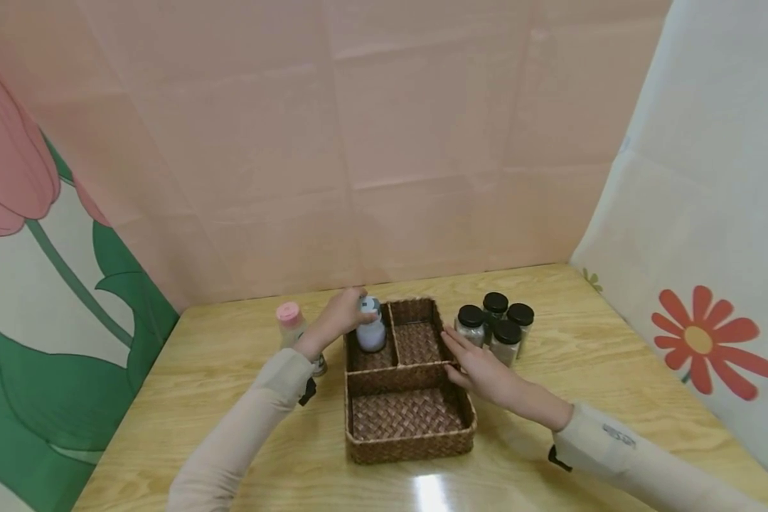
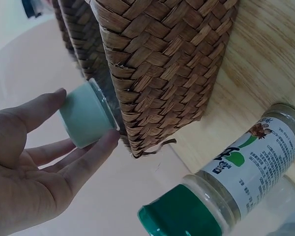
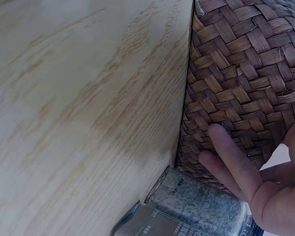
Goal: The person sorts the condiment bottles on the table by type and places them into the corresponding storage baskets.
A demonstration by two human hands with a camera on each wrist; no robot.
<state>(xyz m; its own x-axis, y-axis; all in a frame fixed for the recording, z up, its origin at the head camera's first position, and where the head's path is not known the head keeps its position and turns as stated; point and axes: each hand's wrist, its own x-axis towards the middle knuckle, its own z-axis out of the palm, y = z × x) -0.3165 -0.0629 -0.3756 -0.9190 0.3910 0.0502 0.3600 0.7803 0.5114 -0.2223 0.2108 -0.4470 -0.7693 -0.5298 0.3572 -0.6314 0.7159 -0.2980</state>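
A brown woven basket [image 1: 412,448] with one wide front compartment and two smaller back ones sits on the table. In its back left compartment stands a seasoning bottle [image 1: 372,337] with a pale blue-green cap [image 2: 87,115]. My left hand [image 1: 340,318] pinches that cap between thumb and fingers; the bottle's body is hidden behind the basket wall in the left wrist view. On the basket's right side, my right hand [image 1: 491,374] presses its fingertips against the outer weave [image 3: 236,88] with the fingers fairly straight, the thumb near the rim.
Several black-lidded jars [image 1: 507,333] stand close together right of the basket, just beyond my right hand. Left of it are a pink-capped bottle [image 1: 289,314] and a green-capped seasoning bottle [image 2: 255,162], partly behind my left arm. A pink cloth [image 1: 422,142] hangs behind the table.
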